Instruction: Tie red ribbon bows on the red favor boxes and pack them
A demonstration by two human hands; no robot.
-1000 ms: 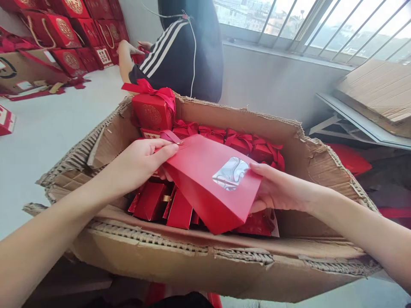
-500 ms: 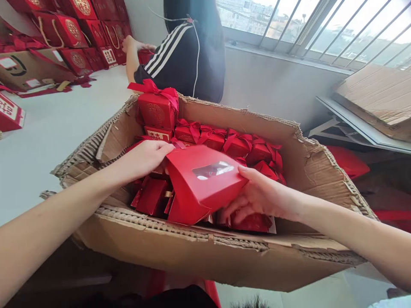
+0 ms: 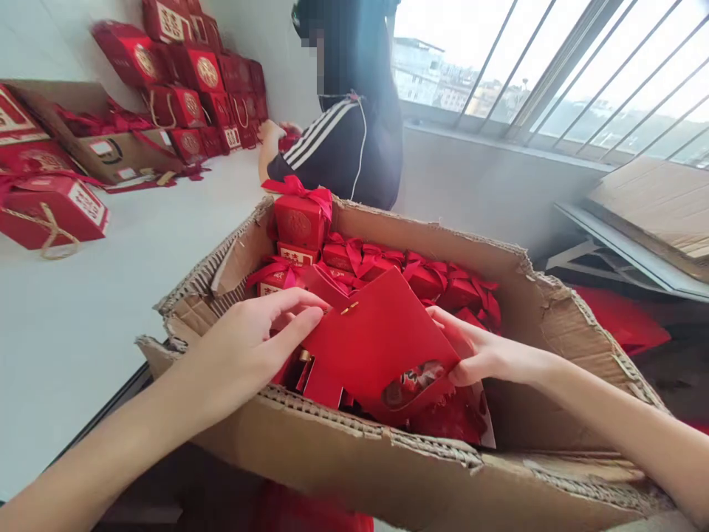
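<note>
A red paper gift box (image 3: 377, 340) is tilted over the cardboard carton (image 3: 354, 443), with a flat side and a cut-out window facing me. Wrapped items show through the window, and a small gold-coloured piece sits near its upper left edge. My left hand (image 3: 271, 332) pinches the box's left corner between thumb and fingers. On the opposite side, my right hand (image 3: 470, 347) grips the right edge, thumb in front and some fingertips hidden behind. Beyond it in the carton stand several ribbon-tied red boxes (image 3: 424, 273), one taller stack (image 3: 299, 222) at the back left corner.
A person in a dark striped garment (image 3: 343, 148) sits beyond the carton, one hand on red boxes. Red boxes (image 3: 204, 70) are stacked at the left wall beside a ribbon-filled carton (image 3: 133, 151). A roped red box (image 3: 55, 210) lies on the white surface. Flattened cardboard (image 3: 653, 207) is right.
The gift box has turned, bringing a flat red side toward me and its window to the lower right. Both hands have shifted their hold on it. The view has swung left.
</note>
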